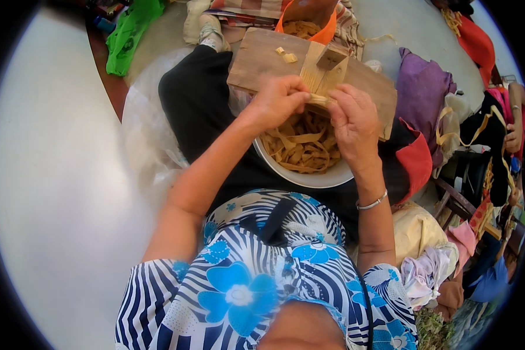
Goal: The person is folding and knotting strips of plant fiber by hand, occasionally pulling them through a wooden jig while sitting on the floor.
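Observation:
My left hand [280, 100] and my right hand [354, 122] pinch a short pale yellow strip [319, 100] between them. They hold it at the near edge of a wooden board [259, 61]. Fixed on the board is a lighter wood block [313, 69] with a dark, flat plate [331, 58] standing on it. A few small yellow pieces [288, 56] lie on the board's left part. Below my hands, a white-rimmed basin [294, 179] holds a tangle of yellow-brown strips [303, 146].
Beyond the board stands an orange container [324, 32] with more yellowish pieces. A green plastic bag [131, 35] lies far left. On the right are purple cloth [421, 96], red cloth [415, 160] and a cream bag [417, 230]. Another person's hand [514, 139] shows at the right rim.

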Demonstrator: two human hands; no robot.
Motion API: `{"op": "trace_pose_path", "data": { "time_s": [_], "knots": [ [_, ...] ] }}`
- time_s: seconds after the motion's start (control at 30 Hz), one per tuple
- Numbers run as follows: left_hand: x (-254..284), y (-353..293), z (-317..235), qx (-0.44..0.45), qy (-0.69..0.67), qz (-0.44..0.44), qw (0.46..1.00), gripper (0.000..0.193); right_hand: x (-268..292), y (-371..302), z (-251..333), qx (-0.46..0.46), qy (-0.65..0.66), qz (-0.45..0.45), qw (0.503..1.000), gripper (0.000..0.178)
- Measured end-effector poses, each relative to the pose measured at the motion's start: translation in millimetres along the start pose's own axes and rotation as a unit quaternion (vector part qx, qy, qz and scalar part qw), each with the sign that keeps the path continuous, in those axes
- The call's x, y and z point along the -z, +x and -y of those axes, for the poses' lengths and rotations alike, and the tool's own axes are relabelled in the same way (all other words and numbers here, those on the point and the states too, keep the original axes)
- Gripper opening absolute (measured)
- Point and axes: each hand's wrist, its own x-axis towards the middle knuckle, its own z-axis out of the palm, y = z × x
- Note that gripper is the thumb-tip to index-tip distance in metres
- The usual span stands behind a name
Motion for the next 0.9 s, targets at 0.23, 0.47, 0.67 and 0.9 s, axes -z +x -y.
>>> {"op": "trace_pose_path", "data": {
  "time_s": [0.23,0.47,0.67,0.9],
  "knots": [
    [-35.0,-31.8,-9.6,0.100,-0.168,0.195,0.961,0.023,25.1,-1.4,1.1,-0.110,-0.094,0.125,0.982,0.019],
    [6.3,-44.5,-86.7,-0.143,-0.003,0.112,0.983,0.026,85.5,-4.6,49.8,-0.226,0.325,0.401,0.826,0.013],
    [-31.1,-36.3,-55.2,-0.080,-0.203,0.110,0.970,0.028,48.3,-16.7,48.0,-0.318,0.473,0.039,0.821,0.023],
    [-36.7,-32.8,-26.5,0.058,-0.289,0.163,0.942,0.025,22.5,-22.4,17.2,-0.178,0.108,0.021,0.978,0.030]
  ]
}}
